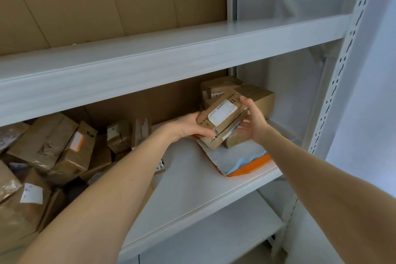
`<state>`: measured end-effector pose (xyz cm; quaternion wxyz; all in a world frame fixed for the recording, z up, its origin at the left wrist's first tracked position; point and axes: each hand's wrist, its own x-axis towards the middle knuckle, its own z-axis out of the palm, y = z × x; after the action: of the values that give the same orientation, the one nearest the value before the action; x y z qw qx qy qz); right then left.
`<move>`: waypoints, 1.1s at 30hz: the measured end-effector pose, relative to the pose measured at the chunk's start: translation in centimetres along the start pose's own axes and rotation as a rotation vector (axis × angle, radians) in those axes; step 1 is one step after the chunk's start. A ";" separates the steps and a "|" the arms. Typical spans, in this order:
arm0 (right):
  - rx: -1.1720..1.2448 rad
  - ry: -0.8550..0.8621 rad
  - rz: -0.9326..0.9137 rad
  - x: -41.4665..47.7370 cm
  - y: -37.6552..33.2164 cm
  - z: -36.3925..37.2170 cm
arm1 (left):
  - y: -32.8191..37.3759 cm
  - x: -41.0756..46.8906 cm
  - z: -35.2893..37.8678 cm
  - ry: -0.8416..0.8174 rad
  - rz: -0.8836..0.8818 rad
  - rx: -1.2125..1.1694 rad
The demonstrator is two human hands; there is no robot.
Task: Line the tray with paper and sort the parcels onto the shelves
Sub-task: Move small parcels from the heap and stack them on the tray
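A brown cardboard parcel with a white label is tilted above the middle shelf, held between both hands. My left hand grips its left end and my right hand its right end. It rests on other brown parcels that stand on an orange tray lined with white paper. More parcels are stacked behind, at the back right of the tray.
A heap of brown parcels fills the left of the middle shelf. The upper shelf has a cardboard backing. A white perforated upright stands at the right. A lower shelf shows below.
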<state>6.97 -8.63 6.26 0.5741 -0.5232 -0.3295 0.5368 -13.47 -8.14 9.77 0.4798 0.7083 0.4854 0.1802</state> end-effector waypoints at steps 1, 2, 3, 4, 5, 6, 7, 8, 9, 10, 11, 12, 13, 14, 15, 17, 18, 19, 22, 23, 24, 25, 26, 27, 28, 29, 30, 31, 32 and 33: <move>0.020 -0.009 0.003 0.1 0.0 -0.3 | 0.1 0.3 0.1 -0.008 0.001 -0.012; 0.047 -0.018 0.006 0.1 -0.1 -0.7 | 0.3 0.4 0.3 -0.011 0.001 -0.019; 0.081 -0.025 0.010 0.2 -0.1 -1.0 | 0.5 0.7 0.3 -0.011 0.002 -0.021; 0.124 -0.029 0.017 0.2 -0.1 -1.3 | 0.7 0.8 0.4 -0.013 0.003 -0.020; 0.167 -0.028 0.025 0.2 -0.1 -1.7 | 0.9 1.0 0.6 -0.015 0.005 -0.017; 0.204 -0.025 0.035 0.3 0.0 -2.1 | 1.3 1.1 0.7 -0.014 0.008 -0.024; 0.234 -0.021 0.041 0.4 0.1 -2.6 | 1.6 1.3 0.9 -0.006 0.005 -0.047; 0.260 -0.014 0.045 0.6 0.2 -3.0 | 2.0 1.5 1.2 0.018 -0.007 -0.083; 0.278 -0.005 0.051 0.7 0.2 -3.5 | 2.2 1.9 1.5 0.063 -0.019 -0.105; 0.288 0.003 0.052 0.7 0.2 -4.0 | 2.5 2.4 1.9 0.129 -0.022 -0.091; 0.286 0.016 0.055 0.8 0.2 -4.5 | 2.5 3.0 2.2 0.210 -0.009 -0.024; 0.281 0.037 0.064 0.9 0.1 -5.0 | 2.5 3.6 2.5 0.300 0.023 0.087; 0.271 0.066 0.081 1.0 0.2 -5.6 | 2.4 4.2 2.7 0.388 0.068 0.215; 0.261 0.087 0.097 1.0 0.3 -6.1 | 2.2 4.7 3.0 0.452 0.111 0.325; 0.249 0.102 0.110 1.2 0.4 -6.5 | 2.2 5.0 3.3 0.480 0.151 0.417; 0.240 0.122 0.132 1.4 0.6 -7.1 | 2.3 5.6 4.1 0.476 0.215 0.588; 0.238 0.135 0.141 1.6 0.8 -7.4 | 2.3 6.0 4.5 0.456 0.226 0.661; 0.231 0.154 0.148 1.8 0.9 -7.6 | 2.3 6.4 4.9 0.437 0.223 0.713; 0.203 0.192 0.171 2.4 1.4 -8.3 | 2.1 7.5 5.8 0.384 0.210 0.757; 0.197 0.216 0.171 2.7 1.6 -8.7 | 1.9 7.9 5.9 0.367 0.218 0.764; 0.195 0.243 0.169 2.9 1.7 -8.8 | 1.8 8.1 6.0 0.365 0.225 0.794; 0.193 0.272 0.168 3.2 1.8 -9.0 | 1.6 8.2 6.0 0.381 0.230 0.837; 0.188 0.298 0.173 3.5 1.9 -9.1 | 1.4 8.3 5.9 0.410 0.225 0.872; 0.188 0.321 0.174 3.7 2.0 -9.1 | 1.1 8.4 5.7 0.449 0.213 0.886; 0.185 0.337 0.174 4.2 2.1 -9.1 | 0.9 8.4 5.5 0.493 0.193 0.883; 0.179 0.349 0.167 4.7 2.3 -9.2 | 0.6 8.4 5.4 0.540 0.178 0.873; 0.175 0.360 0.166 5.3 2.6 -9.3 | 0.3 8.4 5.3 0.590 0.173 0.861; 0.165 0.371 0.177 5.8 2.8 -9.3 | 0.0 8.2 5.2 0.637 0.179 0.841; 0.154 0.377 0.179 6.3 3.1 -9.3 | -0.2 8.0 5.3 0.672 0.185 0.805; 0.140 0.379 0.176 6.8 3.3 -9.3 | -0.4 7.9 5.5 0.681 0.174 0.758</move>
<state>16.22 -4.79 -0.37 0.6116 -0.6005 -0.1304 0.4984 -6.03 -4.14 5.20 -0.0125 0.7713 0.5846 0.2513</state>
